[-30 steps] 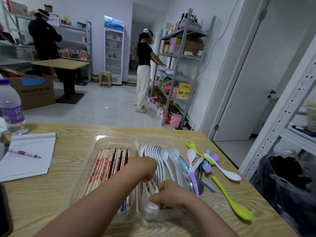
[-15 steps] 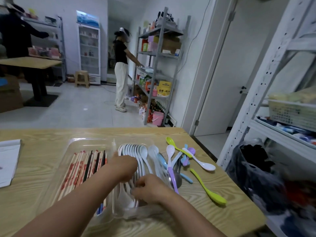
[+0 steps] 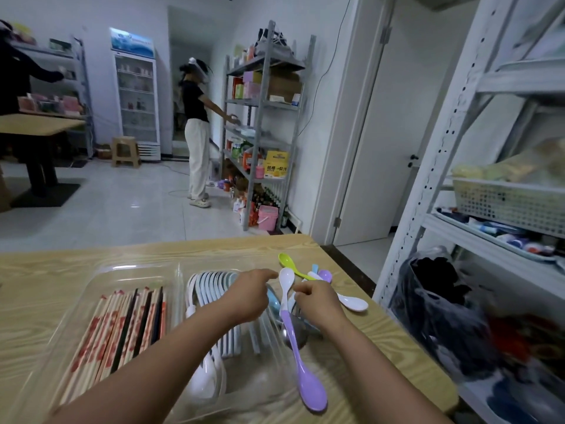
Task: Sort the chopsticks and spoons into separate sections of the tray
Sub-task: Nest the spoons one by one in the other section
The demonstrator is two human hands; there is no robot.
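A clear divided tray (image 3: 91, 280) sits on the wooden table. Its left section holds chopsticks (image 3: 122, 328) and its right section a row of white spoons (image 3: 211, 286). Loose spoons lie by the tray's right edge: a white spoon (image 3: 286, 278), a purple spoon (image 3: 308, 384) lying across the rim, a green spoon (image 3: 286, 260) and another white spoon (image 3: 354, 302). My left hand (image 3: 247, 296) hovers over the spoon section with curled fingers, its forefinger pointing at the white spoon's bowl. My right hand (image 3: 319, 304) pinches at the white spoon's handle.
A metal spoon (image 3: 295, 338) and blue handles lie under my right hand. The table's right edge is close, with a dark bag (image 3: 437, 301) and white shelving (image 3: 458, 148) beyond it. Two people stand at shelves across the room.
Both hands have moved right, from the middle of the tray's spoon section to the loose spoons at its right edge. The view has swung right, and the purple spoon now lies across the rim.
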